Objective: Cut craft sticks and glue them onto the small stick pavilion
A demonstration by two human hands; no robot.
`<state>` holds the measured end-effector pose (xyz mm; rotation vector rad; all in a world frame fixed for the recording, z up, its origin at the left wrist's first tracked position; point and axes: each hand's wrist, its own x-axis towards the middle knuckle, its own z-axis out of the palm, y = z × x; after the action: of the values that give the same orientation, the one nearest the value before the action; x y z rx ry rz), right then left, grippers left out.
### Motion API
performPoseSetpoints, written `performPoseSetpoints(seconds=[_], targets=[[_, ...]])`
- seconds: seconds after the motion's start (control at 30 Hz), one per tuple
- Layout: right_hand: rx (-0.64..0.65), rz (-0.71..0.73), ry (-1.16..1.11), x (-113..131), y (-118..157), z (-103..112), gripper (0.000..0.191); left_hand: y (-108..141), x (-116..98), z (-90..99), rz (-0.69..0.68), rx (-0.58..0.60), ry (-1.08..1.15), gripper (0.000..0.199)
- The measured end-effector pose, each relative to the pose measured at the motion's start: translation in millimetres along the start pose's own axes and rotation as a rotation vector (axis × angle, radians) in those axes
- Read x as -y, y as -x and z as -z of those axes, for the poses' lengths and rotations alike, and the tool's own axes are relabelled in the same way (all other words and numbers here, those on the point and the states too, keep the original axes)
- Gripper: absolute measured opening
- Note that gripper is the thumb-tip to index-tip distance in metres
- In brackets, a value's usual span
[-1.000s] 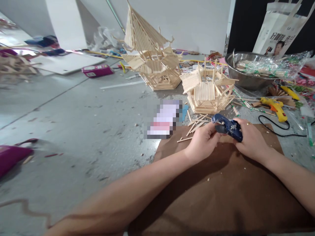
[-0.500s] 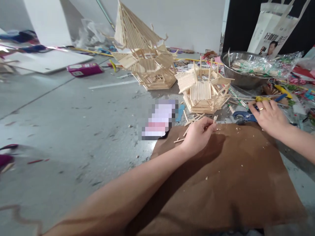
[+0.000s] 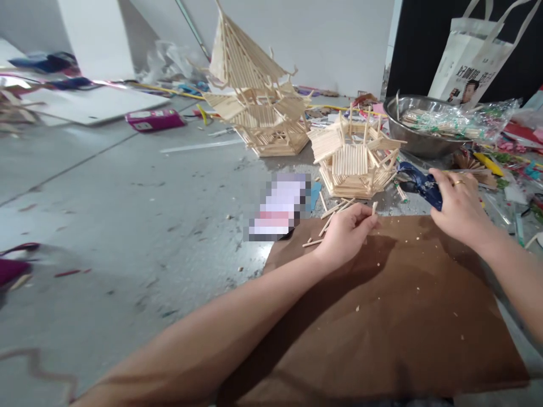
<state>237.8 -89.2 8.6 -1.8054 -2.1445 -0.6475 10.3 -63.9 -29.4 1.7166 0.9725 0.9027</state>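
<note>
Between the thumb and fingers of my left hand [image 3: 345, 230] is a short wooden stick [image 3: 375, 208], held above the brown sheet's [image 3: 407, 316] back edge. My right hand [image 3: 460, 206] grips a dark blue cutter [image 3: 426, 186], whose head points left toward the small stick structure. Several loose sticks [image 3: 328, 217] lie beside my left hand. Just behind them stands the small wooden-stick structure [image 3: 350, 160], with upright posts at its top. Further back on the left is a taller stick pavilion [image 3: 258, 107] with a pointed roof.
A blurred-out phone [image 3: 278, 206] lies left of the sticks. At the back right are a metal bowl [image 3: 418, 135] of wrapped sticks, a white bag [image 3: 466, 65] and scattered craft scraps. A magenta packet [image 3: 155, 120] lies at the back left.
My right hand has closed around the blue cutter and lifted it off the floor. My left hand still pinches the stick. The view has shifted slightly.
</note>
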Motion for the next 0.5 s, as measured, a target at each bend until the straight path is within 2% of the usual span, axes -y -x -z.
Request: performPoseSetpoints(seconds=[0.07, 0.1, 0.13, 0.23, 0.3, 0.33, 0.4, 0.43, 0.5], targets=[[-0.038, -0.004, -0.107, 9.7, 0.0, 3.2, 0.064, 3.7, -6.5, 1.7, -0.012, 0.083, 0.034, 0.017], [-0.057, -0.012, -0.152, 12.8, 0.4, 4.6, 0.064, 6.8, -11.5, 2.4, -0.033, 0.169, 0.043, 0.016], [-0.074, -0.021, -0.189, 14.3, 1.1, 5.7, 0.064, 10.8, -17.2, 2.6, -0.056, 0.304, 0.061, 0.015], [-0.100, -0.048, -0.258, 12.4, 4.1, 6.5, 0.063, 27.1, -32.8, -4.0, -0.166, 0.867, 0.152, 0.005], [-0.103, -0.049, -0.281, 9.1, 6.3, 4.2, 0.062, 39.6, -36.5, -15.3, -0.243, 1.106, 0.221, 0.007], [-0.106, -0.044, -0.289, 7.8, 7.2, 2.3, 0.062, 44.8, -35.6, -21.9, -0.294, 1.182, 0.216, 0.008], [-0.118, -0.025, -0.305, 6.3, 8.4, -2.2, 0.062, 49.5, -28.7, -33.5, -0.395, 1.195, 0.141, 0.009], [-0.128, -0.016, -0.312, 6.2, 8.7, -4.4, 0.062, 47.7, -23.2, -36.9, -0.444, 1.151, 0.082, 0.009], [-0.142, -0.009, -0.322, 6.2, 8.6, -7.7, 0.062, 34.5, -10.1, -37.1, -0.514, 0.982, -0.086, 0.011]])
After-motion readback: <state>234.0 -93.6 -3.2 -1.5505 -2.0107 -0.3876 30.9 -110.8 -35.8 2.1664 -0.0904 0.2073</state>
